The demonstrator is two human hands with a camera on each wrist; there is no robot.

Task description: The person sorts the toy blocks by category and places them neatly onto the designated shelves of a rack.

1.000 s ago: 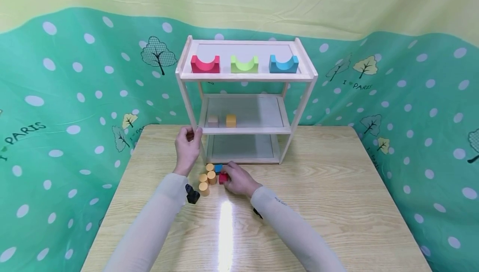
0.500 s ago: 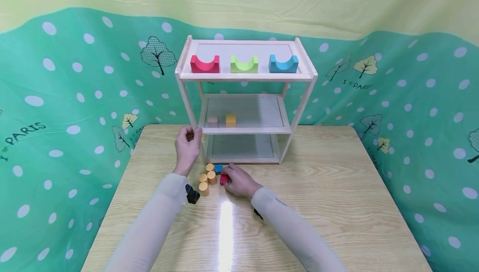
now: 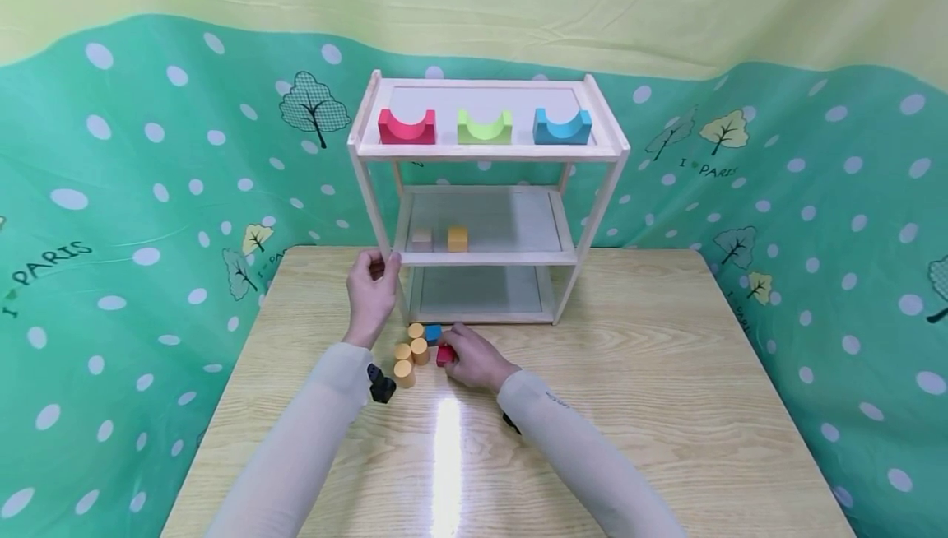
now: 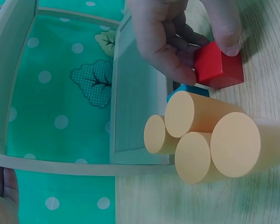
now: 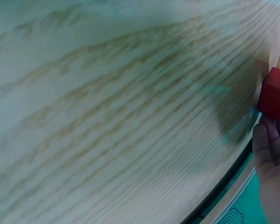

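Observation:
With thumb and fingers, my right hand [image 3: 476, 357] pinches a red cube [image 4: 219, 66] at the table, in front of the shelf. Its fingers hide part of the cube in the head view. A blue block [image 3: 433, 335] lies beside it, close to the shelf's front edge. Several pale orange wooden cylinders [image 3: 404, 373] stand in a cluster just left of the cube. My left hand [image 3: 370, 295] grips the left front post of the white wooden shelf [image 3: 489, 259], at the height of its middle board. In the left wrist view, only a bit of this hand [image 4: 4, 193] shows at the edge.
Red [image 3: 407, 133], green [image 3: 484, 133] and blue [image 3: 561, 133] arch blocks stand on the shelf's top board. A pale cube [image 3: 421, 240] and an orange cube [image 3: 457, 239] sit on the middle board. Behind the wooden table [image 3: 629, 373] hangs a patterned green curtain [image 3: 178, 217].
The red cube has shifted slightly to the right, away from the cylinders, in my right hand. My left hand stays at the shelf post.

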